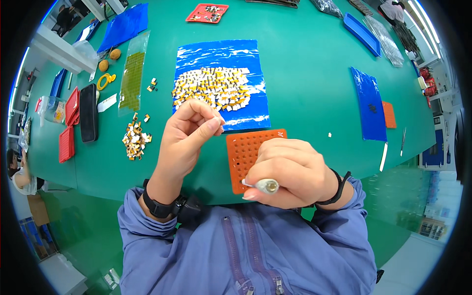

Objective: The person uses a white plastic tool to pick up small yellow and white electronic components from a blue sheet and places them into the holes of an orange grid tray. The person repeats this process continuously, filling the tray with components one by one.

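My left hand is closed in a pinch, thumb against forefinger, just over the near edge of a blue sheet. Whatever lies between those fingertips is too small to make out. A broad pile of small white-and-yellow pieces covers the middle of that sheet. In front of me lies an orange-brown tray with rows of small round dimples. My right hand covers its right side, fingers wrapped round a pen-like tool with a pale, worn handle. The tool's far end is hidden under the hand.
Left of my hands sit a smaller heap of pieces, a black case, red trays and a bag of greenish-yellow strips. To the right are another blue sheet and tweezers. A red tray stands far back.
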Motion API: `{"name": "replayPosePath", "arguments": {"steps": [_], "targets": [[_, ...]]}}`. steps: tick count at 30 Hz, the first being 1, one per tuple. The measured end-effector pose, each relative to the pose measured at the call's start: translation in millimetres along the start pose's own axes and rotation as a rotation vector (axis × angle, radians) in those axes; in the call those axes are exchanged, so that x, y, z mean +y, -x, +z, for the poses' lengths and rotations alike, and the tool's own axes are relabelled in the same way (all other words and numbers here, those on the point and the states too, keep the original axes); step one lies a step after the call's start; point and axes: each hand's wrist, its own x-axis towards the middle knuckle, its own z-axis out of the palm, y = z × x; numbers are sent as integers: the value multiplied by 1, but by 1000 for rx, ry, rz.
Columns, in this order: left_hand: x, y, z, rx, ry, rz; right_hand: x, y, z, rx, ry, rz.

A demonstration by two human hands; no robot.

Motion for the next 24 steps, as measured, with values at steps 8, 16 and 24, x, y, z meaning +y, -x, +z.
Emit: {"name": "replayPosePath", "arguments": {"steps": [8,16,24], "targets": [[1,1,3,31,-70,-68,-1,0,3,-50,32,26],[25,-1,-26,160,-165,41,9,-1,-18,188,-150,128],[86,26,-90,211,-1408,-233,16,10,-32,454,-426,281]]}}
